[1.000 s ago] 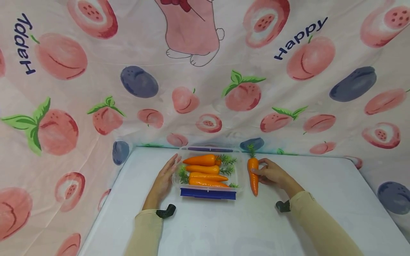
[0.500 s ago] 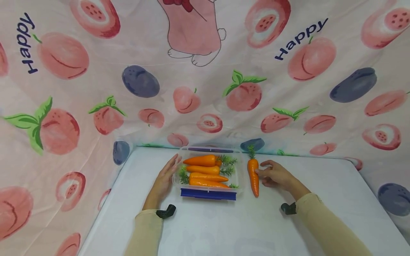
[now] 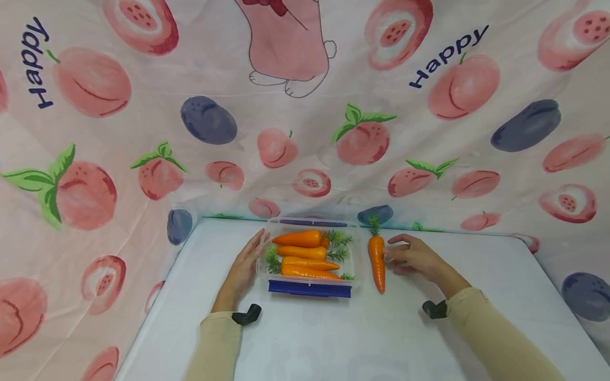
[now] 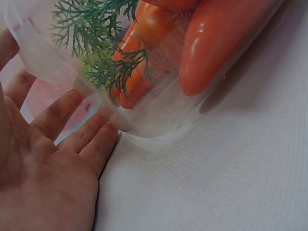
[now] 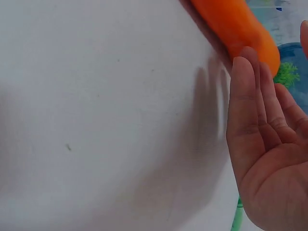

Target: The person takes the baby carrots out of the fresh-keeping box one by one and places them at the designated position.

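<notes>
A clear plastic box (image 3: 357, 264) with blue clips stands at the middle of the table, and several orange carrots (image 3: 302, 252) with green tops lie in it. My left hand (image 3: 243, 267) rests against the box's left side; in the left wrist view its straight fingertips (image 4: 108, 130) touch the clear wall. One loose carrot (image 3: 377, 262) lies on the table just right of the box, its green top pointing to the back. Beside that carrot is my right hand (image 3: 416, 258), fingers loosely extended and holding nothing. Whether a fingertip still touches the carrot I cannot tell.
The white table (image 3: 305, 344) ends at the back against a fruit-printed cloth (image 3: 305, 137). A blue clip flap (image 3: 310, 288) hangs out at the box's front. Dark wrist cameras (image 3: 248, 314) sit at both cuffs.
My right hand has let go of the loose carrot and drawn slightly to the right, its fingers loosened. The carrot lies almost where it was. The left hand and the box have not moved.
</notes>
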Tool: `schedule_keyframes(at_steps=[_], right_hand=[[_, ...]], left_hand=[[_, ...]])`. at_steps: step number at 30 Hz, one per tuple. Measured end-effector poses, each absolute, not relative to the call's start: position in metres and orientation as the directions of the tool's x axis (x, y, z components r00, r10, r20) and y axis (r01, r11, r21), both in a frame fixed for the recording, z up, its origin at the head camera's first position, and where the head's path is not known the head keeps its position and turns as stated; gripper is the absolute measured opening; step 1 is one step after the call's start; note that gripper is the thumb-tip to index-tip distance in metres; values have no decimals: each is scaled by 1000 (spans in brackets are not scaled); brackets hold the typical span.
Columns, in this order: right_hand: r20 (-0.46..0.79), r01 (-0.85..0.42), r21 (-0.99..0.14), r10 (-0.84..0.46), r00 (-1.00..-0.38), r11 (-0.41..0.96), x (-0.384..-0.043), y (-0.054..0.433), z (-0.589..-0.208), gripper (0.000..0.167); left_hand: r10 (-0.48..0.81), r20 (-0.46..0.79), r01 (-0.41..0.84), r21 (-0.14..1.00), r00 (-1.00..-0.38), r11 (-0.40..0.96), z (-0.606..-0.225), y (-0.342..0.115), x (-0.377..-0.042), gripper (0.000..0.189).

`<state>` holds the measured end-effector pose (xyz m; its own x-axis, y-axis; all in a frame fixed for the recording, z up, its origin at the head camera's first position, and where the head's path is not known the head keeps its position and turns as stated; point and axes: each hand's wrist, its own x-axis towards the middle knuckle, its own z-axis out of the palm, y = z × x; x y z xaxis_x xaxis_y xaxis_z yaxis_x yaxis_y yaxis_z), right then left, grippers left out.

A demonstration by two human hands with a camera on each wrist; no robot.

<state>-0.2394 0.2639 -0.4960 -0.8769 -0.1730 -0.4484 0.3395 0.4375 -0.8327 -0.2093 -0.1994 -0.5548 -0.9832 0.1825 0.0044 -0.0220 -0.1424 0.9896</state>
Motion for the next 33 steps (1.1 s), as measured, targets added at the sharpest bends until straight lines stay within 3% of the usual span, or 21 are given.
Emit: schedule_keyframes(at_steps=[13,20,33], right_hand=[[-378,247,-883,-293,-878,398,-237,266,-465,63],[-350,188,-902,-400,-847,389,-238,258,-442,66],[-348,88,-876,-496,-796,475,-247,233,-419,53]], left_hand=[[180,7,-21,988,-984,-154,-554,-199,-208,54],[182,11,-19,986,-983,-164,-554,-198,-210,53],[179,-11,-39,987,-984,-154,-554,-198,-210,54]])
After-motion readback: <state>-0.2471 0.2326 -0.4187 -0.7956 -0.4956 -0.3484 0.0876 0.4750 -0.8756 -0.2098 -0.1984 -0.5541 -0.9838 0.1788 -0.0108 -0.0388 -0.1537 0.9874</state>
